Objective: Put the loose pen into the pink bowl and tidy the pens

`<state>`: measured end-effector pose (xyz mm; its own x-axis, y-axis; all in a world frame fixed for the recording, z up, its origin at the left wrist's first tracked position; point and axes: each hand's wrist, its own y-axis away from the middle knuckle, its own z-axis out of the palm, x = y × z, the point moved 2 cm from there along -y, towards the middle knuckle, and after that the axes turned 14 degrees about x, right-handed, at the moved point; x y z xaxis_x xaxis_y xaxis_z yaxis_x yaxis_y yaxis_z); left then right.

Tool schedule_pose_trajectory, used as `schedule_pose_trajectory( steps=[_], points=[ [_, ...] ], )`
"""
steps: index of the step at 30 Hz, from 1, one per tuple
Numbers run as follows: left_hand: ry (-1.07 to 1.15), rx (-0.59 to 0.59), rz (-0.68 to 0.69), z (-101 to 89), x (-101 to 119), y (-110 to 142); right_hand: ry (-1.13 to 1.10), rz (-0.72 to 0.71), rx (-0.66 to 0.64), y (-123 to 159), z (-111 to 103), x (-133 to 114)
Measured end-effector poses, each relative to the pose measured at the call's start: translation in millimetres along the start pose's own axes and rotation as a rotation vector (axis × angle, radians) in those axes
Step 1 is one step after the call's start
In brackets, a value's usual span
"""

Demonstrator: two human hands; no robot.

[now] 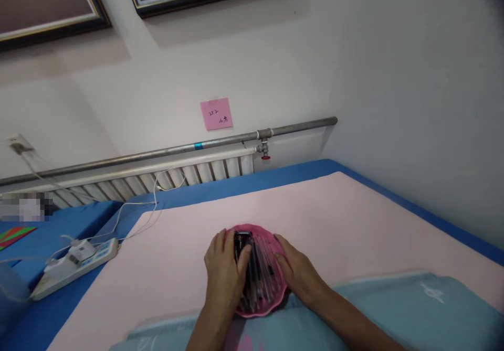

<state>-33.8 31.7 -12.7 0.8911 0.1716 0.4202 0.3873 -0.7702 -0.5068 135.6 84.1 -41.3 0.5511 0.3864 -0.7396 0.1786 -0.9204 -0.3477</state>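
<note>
A pink dish [284, 287] with a wavy rim is tilted at the near edge of the pale pink table cover. Several thin pens [263, 269], some clear and some dark, lie lengthwise in it. At its upper left is a black item [240, 240] with a shiny top, partly hidden by fingers. My left hand [224, 267] grips the dish's left side, its thumb reaching in over the dark pens. On the right side, my right hand [297, 267] is closed round the rim, with the fingertips beneath hidden.
The pale pink cover [189, 256] lies over a blue surface [275, 172]. A light blue cloth [394, 309] is along the near edge. At left sits a white power strip [74, 272] with plugs and cables. Behind are a radiator [205, 172], a pipe [165, 151] and a wall.
</note>
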Motion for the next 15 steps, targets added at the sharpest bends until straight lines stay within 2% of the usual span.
schedule_pose_trajectory(
  steps=[4,8,11,15],
  points=[
    [0.088,0.13,-0.132,-14.5,-21.3,-15.9,0.01,0.002,-0.014,-1.7,2.9,1.3],
    [0.136,0.16,-0.202,-19.3,-33.1,-24.7,0.025,-0.006,-0.015,-6.4,13.7,-2.7],
    [0.146,0.199,-0.212,-18.7,-23.3,-21.7,0.015,-0.031,-0.005,-11.1,25.5,-12.4],
    [0.243,0.241,-0.107,-16.6,11.9,-4.1,-0.05,-0.094,0.007,-11.8,45.7,-35.6]
  ],
)
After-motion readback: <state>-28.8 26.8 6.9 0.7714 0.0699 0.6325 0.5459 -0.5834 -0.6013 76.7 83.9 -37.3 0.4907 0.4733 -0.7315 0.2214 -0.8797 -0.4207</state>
